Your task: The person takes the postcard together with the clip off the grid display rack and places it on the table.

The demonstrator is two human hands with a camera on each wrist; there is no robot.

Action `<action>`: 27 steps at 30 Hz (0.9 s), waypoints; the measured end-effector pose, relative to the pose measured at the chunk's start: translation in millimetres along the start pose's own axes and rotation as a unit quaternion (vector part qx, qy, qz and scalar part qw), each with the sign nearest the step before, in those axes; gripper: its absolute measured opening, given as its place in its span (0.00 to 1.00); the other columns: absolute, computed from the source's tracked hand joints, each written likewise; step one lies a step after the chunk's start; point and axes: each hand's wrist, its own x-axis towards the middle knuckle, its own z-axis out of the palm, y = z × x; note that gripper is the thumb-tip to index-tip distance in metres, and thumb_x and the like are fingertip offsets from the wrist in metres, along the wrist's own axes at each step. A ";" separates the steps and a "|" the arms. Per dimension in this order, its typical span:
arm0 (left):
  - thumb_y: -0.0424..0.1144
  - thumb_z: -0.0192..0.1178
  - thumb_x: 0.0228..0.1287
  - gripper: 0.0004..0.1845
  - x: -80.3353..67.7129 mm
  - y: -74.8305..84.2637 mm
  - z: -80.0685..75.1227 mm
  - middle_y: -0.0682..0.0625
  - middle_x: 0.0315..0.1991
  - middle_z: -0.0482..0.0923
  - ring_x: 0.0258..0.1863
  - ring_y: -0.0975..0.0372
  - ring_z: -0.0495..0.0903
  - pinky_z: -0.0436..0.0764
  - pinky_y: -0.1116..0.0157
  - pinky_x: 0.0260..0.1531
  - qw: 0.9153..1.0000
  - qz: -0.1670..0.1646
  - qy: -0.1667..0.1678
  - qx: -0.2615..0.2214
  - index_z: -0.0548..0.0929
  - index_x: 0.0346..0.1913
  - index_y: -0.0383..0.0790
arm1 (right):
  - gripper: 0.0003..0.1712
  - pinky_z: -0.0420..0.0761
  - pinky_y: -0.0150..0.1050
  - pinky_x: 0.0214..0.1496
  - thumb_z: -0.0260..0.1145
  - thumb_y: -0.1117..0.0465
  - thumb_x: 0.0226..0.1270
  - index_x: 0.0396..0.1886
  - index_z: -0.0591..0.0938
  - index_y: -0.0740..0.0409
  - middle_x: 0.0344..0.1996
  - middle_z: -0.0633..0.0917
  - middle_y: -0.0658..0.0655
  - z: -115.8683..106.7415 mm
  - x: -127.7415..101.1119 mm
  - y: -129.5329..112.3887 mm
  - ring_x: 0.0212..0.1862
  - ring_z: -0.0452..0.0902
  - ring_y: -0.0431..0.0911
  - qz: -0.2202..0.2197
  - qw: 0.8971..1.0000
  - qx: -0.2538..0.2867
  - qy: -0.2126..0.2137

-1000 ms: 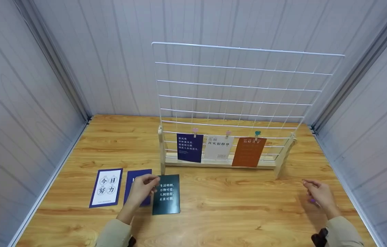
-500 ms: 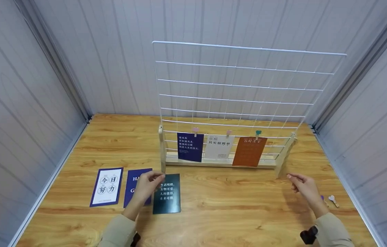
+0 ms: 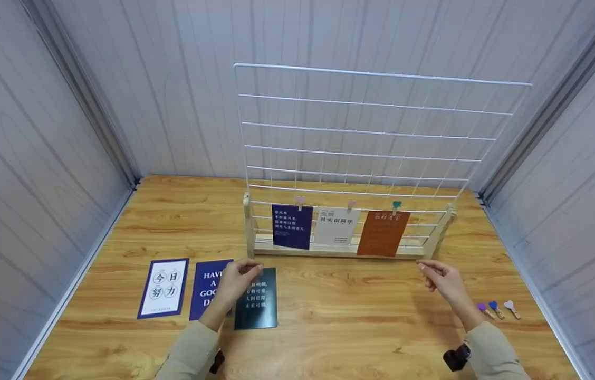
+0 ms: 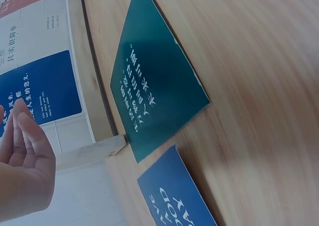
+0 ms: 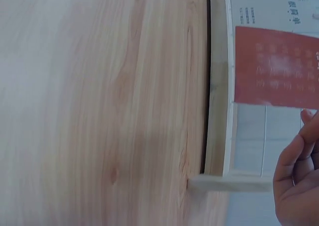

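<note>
My left hand hovers over the dark green card, its fingers loosely bent and holding nothing. The left wrist view shows that hand in front of the rack with a gap between it and the green card. To the right, my right hand hangs empty in the air by the rack's right foot, fingers loosely curled. On the wire rack, a navy card, a white card and an orange card hang from small heart clips.
At the left lie a white card with a purple border and a purple card. A purple clip, a blue clip and a white clip lie at the right. Panel walls enclose the table.
My right hand has moved left and forward from beside the loose clips, uncovering them. The left hand has drifted slightly right and forward over the green card. The hung cards stay put.
</note>
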 end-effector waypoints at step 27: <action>0.33 0.58 0.58 0.09 19.2 -8.9 20.5 0.47 0.28 0.76 0.28 0.51 0.76 0.77 0.56 0.25 0.998 0.053 -0.020 -0.027 0.79 0.39 0.30 | 0.18 0.71 0.29 0.17 0.60 0.63 0.60 0.45 0.76 0.75 0.16 0.76 0.54 87.2 -8.3 -71.3 0.17 0.69 0.39 0.023 1.000 0.016 0.004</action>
